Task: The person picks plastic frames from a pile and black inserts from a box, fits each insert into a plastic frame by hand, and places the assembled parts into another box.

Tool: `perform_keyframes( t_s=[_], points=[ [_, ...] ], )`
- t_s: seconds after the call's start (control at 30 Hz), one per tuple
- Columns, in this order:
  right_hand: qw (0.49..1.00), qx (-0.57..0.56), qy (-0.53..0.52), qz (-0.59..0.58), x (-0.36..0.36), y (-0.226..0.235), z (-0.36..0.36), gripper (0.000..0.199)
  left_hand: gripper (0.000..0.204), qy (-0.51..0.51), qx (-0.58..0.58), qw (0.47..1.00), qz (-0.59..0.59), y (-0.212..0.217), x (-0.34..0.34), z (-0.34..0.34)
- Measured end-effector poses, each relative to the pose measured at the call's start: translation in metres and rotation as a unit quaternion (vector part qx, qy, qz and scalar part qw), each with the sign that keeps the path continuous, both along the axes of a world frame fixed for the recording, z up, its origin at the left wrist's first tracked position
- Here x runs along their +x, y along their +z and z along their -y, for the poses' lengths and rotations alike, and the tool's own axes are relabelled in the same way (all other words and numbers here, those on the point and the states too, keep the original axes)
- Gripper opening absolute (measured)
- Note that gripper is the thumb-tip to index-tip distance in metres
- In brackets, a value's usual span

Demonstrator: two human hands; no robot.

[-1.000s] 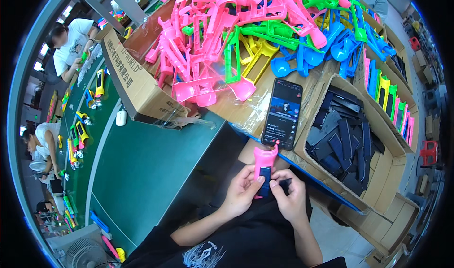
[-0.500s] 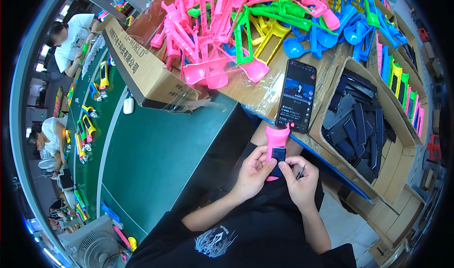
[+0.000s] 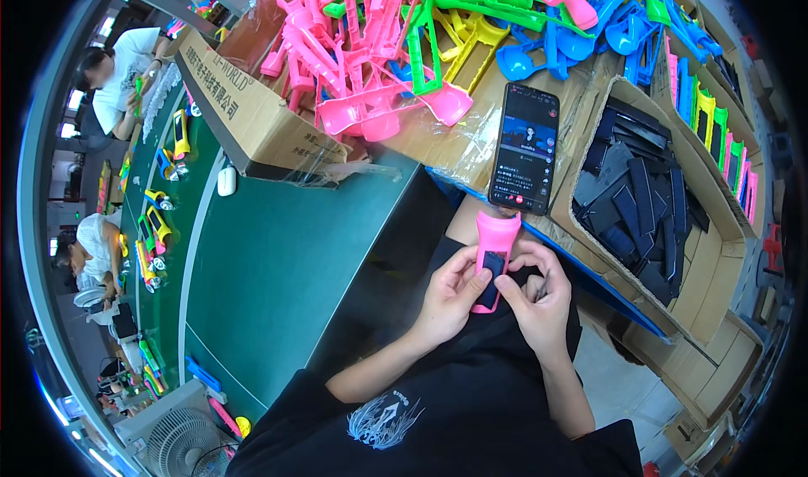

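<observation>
Between my hands, above my lap, is a pink plastic housing (image 3: 498, 229) with a flared end pointing away from me. A dark rectangular panel (image 3: 491, 277) lies in the long opening of the housing. My left hand (image 3: 448, 302) is closed round the left side, its thumb on the panel. On the other side my right hand (image 3: 539, 299) has its thumb against the panel's right edge and its fingers curled. Something small and greyish shows among the right fingers, too little to name. A phone (image 3: 523, 149) with a lit screen lies just beyond the housing.
A heap of pink housings (image 3: 362, 48), with green, yellow and blue ones, covers the far table. At the right stands a cardboard box (image 3: 711, 283) of dark panels (image 3: 644, 199). An opened carton (image 3: 252, 111), green table (image 3: 278, 250) and fan (image 3: 181, 439) are leftward; two people sit beyond.
The panel sits lower and more aligned within the pink housing. My right fingers have curled farther up round its side. The view has shifted slightly.
</observation>
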State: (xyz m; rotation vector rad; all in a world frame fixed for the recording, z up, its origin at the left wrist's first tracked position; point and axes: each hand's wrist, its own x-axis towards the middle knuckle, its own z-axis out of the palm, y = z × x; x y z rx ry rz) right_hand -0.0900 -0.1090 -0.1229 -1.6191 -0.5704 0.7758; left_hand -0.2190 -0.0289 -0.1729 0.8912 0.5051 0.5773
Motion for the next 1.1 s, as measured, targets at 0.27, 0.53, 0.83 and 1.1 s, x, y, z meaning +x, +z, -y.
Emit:
perform_keyframes(
  t_s=[0.27, 0.53, 0.83, 1.1],
  points=[
    [0.998, -0.01, 0.061, 0.026, 0.008, -0.006, 0.007, 0.039, 0.041, -0.025, -0.043, 0.999, 0.012, 0.005, -0.006, 0.01],
    [0.988, 0.074, 0.129, 0.047, 0.002, -0.01, 0.009, 0.028, 0.04, -0.052, -0.127, 0.99, -0.023, 0.018, -0.004, 0.018],
    [0.969, 0.017, 0.084, 0.232, -0.008, -0.018, 0.012, 0.025, 0.03, 0.068, 0.011, 0.994, -0.088, 0.013, 0.009, 0.042],
    [0.968, 0.027, 0.129, 0.215, 0.008, -0.027, 0.025, 0.035, 0.032, -0.008, 0.116, 0.983, -0.144, 0.006, -0.005, 0.034]
  ],
)
